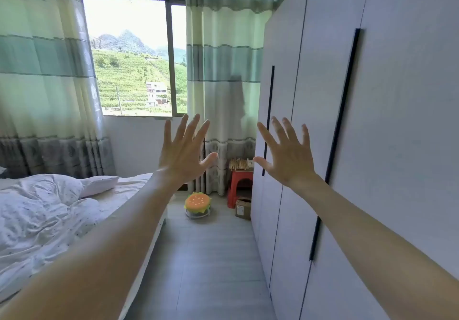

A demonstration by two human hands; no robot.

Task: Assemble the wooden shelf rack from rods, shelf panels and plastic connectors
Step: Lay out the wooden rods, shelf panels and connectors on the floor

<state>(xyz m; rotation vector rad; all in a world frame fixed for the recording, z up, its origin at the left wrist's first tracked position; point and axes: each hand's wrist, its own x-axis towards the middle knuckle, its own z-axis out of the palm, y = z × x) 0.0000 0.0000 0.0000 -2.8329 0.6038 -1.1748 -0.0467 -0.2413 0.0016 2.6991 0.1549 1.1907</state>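
My left hand and right hand spread wide, empty, raised midair; wooden rods wait on red stool far ahead, assembly not begun

Bright window, bed, white wardrobe
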